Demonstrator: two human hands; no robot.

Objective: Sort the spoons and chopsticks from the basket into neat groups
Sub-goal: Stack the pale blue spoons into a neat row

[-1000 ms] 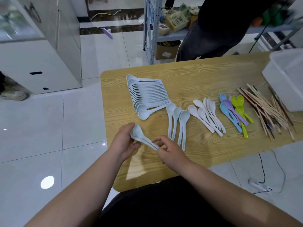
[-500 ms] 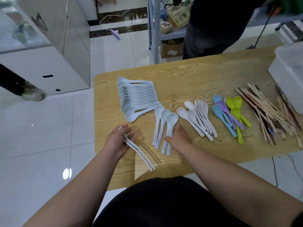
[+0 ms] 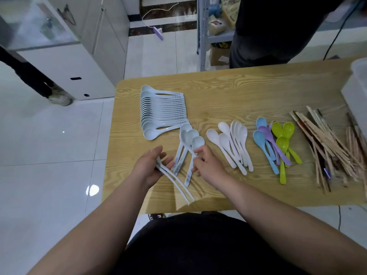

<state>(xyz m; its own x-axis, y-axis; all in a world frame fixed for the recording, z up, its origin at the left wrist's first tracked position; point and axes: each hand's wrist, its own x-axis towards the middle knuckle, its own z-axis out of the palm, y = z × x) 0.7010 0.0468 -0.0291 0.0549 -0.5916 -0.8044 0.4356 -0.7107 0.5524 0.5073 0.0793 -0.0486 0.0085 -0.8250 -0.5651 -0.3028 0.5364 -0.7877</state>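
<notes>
My left hand (image 3: 152,168) holds a small bundle of pale blue spoons (image 3: 174,182), their handles pointing toward me. My right hand (image 3: 206,165) pinches the handle of one pale blue spoon (image 3: 186,137) in the small loose group at the table's middle left. Behind that group lies a neat overlapping row of pale blue spoons (image 3: 162,110). To the right lie white spoons (image 3: 232,143), then blue, purple and green spoons (image 3: 276,139), then a pile of wooden chopsticks (image 3: 329,143).
All of it lies on a wooden table (image 3: 248,92). A white basket (image 3: 357,90) stands at the table's right edge. A person in dark clothes (image 3: 268,30) stands behind the table by a metal shelf (image 3: 202,32). A white cabinet (image 3: 65,56) stands at the left.
My right hand left the bundle, went to the loose spoon group and now pinches one spoon's handle. My left hand kept the bundle, and one spoon in the group now lies across the others.
</notes>
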